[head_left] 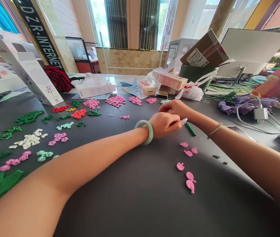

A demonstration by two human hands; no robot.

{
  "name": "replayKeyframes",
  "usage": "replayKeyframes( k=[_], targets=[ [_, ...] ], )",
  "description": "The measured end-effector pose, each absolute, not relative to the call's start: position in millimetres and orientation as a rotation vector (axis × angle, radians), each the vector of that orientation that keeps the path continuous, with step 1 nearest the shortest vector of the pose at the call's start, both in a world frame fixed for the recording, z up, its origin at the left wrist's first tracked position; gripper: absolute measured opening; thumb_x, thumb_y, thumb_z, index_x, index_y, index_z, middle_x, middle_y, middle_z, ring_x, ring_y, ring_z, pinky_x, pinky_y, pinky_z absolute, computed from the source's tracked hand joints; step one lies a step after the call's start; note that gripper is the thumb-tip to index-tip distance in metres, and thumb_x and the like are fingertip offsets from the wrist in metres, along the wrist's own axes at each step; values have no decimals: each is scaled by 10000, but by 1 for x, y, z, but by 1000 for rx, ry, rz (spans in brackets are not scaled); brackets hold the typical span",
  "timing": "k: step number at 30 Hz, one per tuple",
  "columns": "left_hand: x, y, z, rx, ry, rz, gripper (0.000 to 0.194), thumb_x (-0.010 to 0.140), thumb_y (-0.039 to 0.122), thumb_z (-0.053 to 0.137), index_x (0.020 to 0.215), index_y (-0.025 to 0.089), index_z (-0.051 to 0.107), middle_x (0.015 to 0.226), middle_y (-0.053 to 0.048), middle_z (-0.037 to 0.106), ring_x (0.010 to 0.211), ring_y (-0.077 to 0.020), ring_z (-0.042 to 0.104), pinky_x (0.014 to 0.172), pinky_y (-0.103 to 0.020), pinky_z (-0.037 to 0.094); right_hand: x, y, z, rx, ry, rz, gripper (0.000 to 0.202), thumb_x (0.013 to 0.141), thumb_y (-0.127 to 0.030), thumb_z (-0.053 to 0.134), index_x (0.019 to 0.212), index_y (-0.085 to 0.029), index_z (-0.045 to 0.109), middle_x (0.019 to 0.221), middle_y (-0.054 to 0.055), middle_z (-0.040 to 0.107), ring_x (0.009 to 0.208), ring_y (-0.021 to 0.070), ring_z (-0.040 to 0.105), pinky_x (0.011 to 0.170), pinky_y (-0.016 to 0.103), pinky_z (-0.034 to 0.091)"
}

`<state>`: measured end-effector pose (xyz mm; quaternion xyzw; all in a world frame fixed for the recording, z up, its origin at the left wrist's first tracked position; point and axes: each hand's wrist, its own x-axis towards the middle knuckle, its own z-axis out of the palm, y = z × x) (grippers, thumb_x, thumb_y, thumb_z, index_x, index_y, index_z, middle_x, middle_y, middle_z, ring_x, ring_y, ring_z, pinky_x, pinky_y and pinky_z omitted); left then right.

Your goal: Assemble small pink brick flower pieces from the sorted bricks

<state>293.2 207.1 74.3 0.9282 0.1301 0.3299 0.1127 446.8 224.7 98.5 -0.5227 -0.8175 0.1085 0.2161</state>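
My left hand (166, 124), with a pale green bangle at its wrist, is closed. A thin green stem (191, 129) sticks out at its fingertips, and the hand seems to grip it. Just behind, my right hand (178, 108) is bent inward with curled fingers, close against the left. What its fingertips pinch is hidden. Several mint green pieces (165, 101) lie beyond the right hand. Nearer to me, several round pink petal pieces (190, 176) are scattered on the dark table. Two small dark green bits (216, 156) lie under the right forearm's side.
Sorted piles cover the left: pink pieces (115, 101), cream pieces (29, 140), red-orange pieces (79, 113) and green leaves (3, 184). A tall white box (29, 70) leans at the back left. Small boxes (147, 88) stand behind. A white charger (260, 113) with cable lies right, beside purple flowers (243, 103).
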Motion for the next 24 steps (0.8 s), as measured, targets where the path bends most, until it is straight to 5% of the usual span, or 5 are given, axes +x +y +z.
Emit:
replayKeyframes(
  k=[10, 24],
  targets=[
    [294, 179, 80, 2693, 317, 1222, 322, 956, 312, 421, 643, 236, 410, 657, -43, 583, 730, -189, 587, 751, -321, 428, 360, 282, 95, -1132, -2443, 453, 187, 766, -255, 759, 938, -184, 769, 886, 51, 744, 780, 164, 655, 723, 278, 490],
    [292, 190, 77, 2386, 504, 1293, 369, 971, 233, 463, 645, 225, 291, 633, 17, 473, 660, -158, 486, 637, -324, 313, 341, 294, 85, -1025, -2569, 442, 73, 807, -224, 703, 832, -197, 767, 822, 11, 726, 741, 140, 612, 705, 251, 430]
  ],
)
